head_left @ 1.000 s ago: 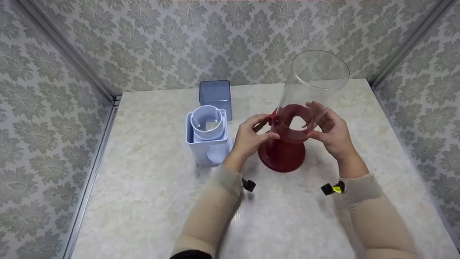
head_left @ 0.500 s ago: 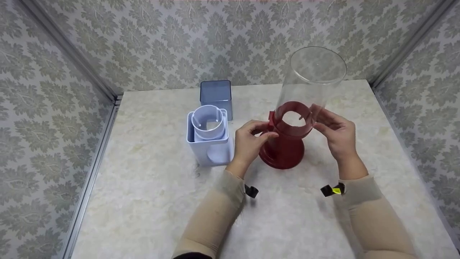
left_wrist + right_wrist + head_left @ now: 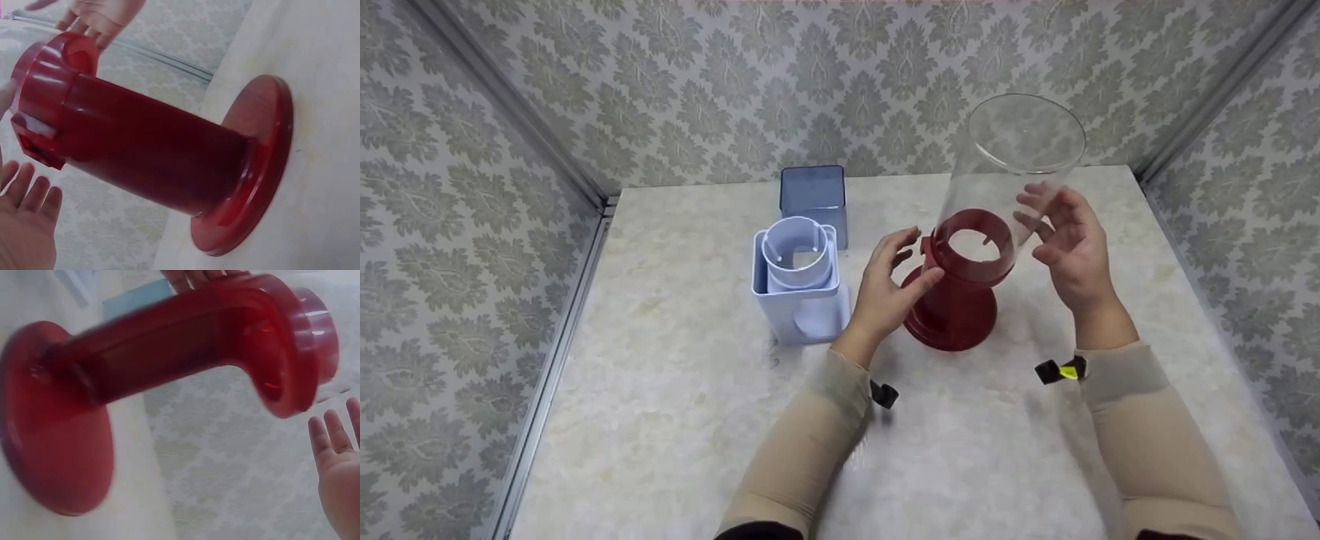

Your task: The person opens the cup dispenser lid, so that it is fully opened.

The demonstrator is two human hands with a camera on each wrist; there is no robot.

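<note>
A red stand (image 3: 952, 319) with a round base rises from the table, a ring collar at its top. A clear, flaring cylinder (image 3: 997, 184) sits upright in that collar. On the left side is my left hand (image 3: 885, 292), fingers spread; its thumb lies at the collar, and whether it touches is unclear. In the left wrist view the left hand's fingers (image 3: 34, 197) are apart from the stand. My right hand (image 3: 1076, 251) is spread beside the cylinder, holding nothing. The right wrist view shows the stand's hollow back (image 3: 169, 354) and the right hand's fingers away from it.
Left of the stand is a pale blue plastic housing (image 3: 787, 319) with a round tube (image 3: 795, 281) inside its top. Behind it stands a translucent blue-grey square container (image 3: 814, 202). Patterned walls (image 3: 720, 82) close off the back and sides of the table (image 3: 660, 375).
Both hands were gripping the collar area a second ago. The right hand has let go and moved right and away; the left fingers have loosened. The cylinder and stand moved slightly back.
</note>
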